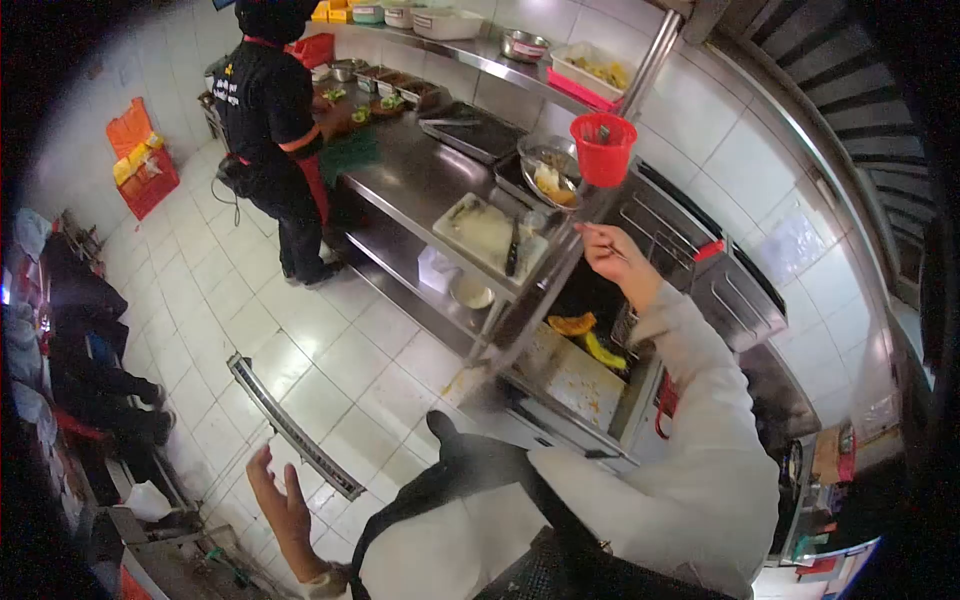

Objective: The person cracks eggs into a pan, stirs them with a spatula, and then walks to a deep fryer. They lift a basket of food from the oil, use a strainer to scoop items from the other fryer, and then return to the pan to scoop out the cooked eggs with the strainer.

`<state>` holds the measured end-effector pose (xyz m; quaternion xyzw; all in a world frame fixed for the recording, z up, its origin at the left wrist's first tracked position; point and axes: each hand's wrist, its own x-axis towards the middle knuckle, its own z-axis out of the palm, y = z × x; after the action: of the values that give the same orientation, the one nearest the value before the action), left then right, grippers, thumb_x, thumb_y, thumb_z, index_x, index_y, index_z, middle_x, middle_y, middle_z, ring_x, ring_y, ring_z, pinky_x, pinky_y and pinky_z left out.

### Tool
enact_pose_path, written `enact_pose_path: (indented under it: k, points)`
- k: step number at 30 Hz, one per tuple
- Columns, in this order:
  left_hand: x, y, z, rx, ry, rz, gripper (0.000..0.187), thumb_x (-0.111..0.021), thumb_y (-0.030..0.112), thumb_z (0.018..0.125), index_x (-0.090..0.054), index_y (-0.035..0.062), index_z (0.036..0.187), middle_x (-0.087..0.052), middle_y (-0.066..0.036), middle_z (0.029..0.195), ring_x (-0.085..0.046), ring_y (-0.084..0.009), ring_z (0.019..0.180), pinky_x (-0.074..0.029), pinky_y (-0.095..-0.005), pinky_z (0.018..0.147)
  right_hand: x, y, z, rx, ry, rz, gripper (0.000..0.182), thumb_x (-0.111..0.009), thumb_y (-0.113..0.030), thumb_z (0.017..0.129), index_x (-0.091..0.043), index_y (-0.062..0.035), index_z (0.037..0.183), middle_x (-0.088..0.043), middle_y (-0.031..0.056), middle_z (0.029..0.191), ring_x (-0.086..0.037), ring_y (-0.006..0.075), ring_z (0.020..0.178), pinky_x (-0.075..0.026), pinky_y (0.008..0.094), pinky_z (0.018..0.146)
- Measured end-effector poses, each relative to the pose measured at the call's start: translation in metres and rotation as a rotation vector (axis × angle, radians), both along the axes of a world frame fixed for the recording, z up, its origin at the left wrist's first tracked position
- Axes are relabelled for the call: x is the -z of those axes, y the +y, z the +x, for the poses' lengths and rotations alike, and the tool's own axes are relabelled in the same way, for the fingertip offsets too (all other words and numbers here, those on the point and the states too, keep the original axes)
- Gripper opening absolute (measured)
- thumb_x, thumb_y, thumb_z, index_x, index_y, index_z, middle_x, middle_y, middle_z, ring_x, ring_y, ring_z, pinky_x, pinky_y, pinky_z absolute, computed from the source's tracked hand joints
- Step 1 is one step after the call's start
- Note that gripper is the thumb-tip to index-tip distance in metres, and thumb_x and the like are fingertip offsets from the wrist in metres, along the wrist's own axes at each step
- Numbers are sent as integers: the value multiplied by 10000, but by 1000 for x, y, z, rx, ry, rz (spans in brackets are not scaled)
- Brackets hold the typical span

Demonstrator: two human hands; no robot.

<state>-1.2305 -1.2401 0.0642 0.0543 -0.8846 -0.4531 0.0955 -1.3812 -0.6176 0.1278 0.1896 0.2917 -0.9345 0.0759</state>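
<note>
My right hand (pixel 612 258) reaches out over the counter's end, its fingers drawn together in a pinch; whatever is between them is too small to make out. Just beyond it stands a metal bowl (pixel 555 190) with white and yellow food, beside a red plastic cup (pixel 603 148) with utensils inside. Left of that hand, a knife (pixel 514 247) lies on a white tray (pixel 470 245). Below it, two yellow pieces of food (pixel 603 352) rest on a dark cooking surface. My left hand (pixel 282 505) hangs low above the floor, fingers apart and holding nothing.
A person (pixel 272 130) in black works at the far end of the steel counter (pixel 400 165). Dark trays (pixel 472 130) lie along it, under a shelf with tubs (pixel 447 24). A drain grate (pixel 295 428) crosses the tiled floor. A red crate (pixel 150 183) stands by the wall.
</note>
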Motion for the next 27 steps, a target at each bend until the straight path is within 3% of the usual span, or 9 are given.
enact_pose_path:
  k: [4,8,11,14,17,20,23,25,27]
  points:
    - [-6,3,-6,-95,-50,-43,368,-523,110,880,-441,29,1229,-469,-117,1178,-461,-257,1099,-361,-411,908,43,12,-127,151,7,190,158,-461,-78,918,-480,-5,1058,-386,-44,589,-393,64,434,-289,223,361]
    - [-8,7,-15,-171,-127,-93,371,-520,117,882,-438,42,1236,-469,-118,1196,-465,-250,1108,-365,-412,914,105,56,-228,435,-141,783,213,-515,-76,853,-543,-27,1058,-555,61,699,-498,194,518,-405,326,471]
    - [-14,15,-20,-220,-213,-147,375,-521,152,899,-433,52,1250,-468,-121,1225,-473,-256,1124,-378,-420,925,169,117,-268,422,-249,1611,282,-520,-92,819,-550,-16,1089,-634,156,815,-586,288,625,-473,396,579]
    - [-7,16,-22,-192,-233,-137,387,-525,145,897,-429,54,1260,-447,-111,1237,-469,-265,1119,-376,-427,922,128,103,-227,347,-524,2266,467,-482,-119,783,-485,24,1227,-627,256,938,-623,381,828,-482,479,731]
    - [-6,18,-27,-182,-213,-121,398,-537,60,841,-440,43,1227,-456,-127,1176,-456,-266,1087,-364,-413,901,142,112,-218,312,-478,2344,572,-508,-129,806,-367,-42,1353,-632,219,958,-633,358,837,-503,451,731]
    - [-9,21,-33,-176,-197,-130,386,-538,80,851,-444,42,1224,-460,-135,1187,-460,-277,1087,-367,-421,898,107,58,-181,385,-488,2279,610,-493,-132,812,-310,-54,1389,-629,218,941,-636,345,807,-508,452,695]
    - [-11,24,-37,-105,-180,-98,374,-529,100,865,-446,32,1223,-464,-142,1201,-465,-285,1088,-368,-429,898,117,24,-142,386,-384,2419,623,-477,-124,819,-276,-64,1405,-629,218,915,-632,358,794,-508,447,666]
    - [-8,26,-38,-48,-185,-123,365,-518,122,883,-447,26,1228,-465,-146,1210,-468,-290,1098,-371,-433,894,118,-7,-111,228,-437,2260,626,-479,-59,798,-301,-111,1397,-616,226,950,-612,379,826,-481,476,679]
    - [-7,27,-34,15,-116,-101,368,-511,135,895,-442,23,1239,-469,-148,1204,-471,-292,1103,-376,-431,893,125,-44,-67,255,-425,2321,612,-479,-78,820,-293,-120,1401,-605,215,923,-605,379,789,-481,477,661]
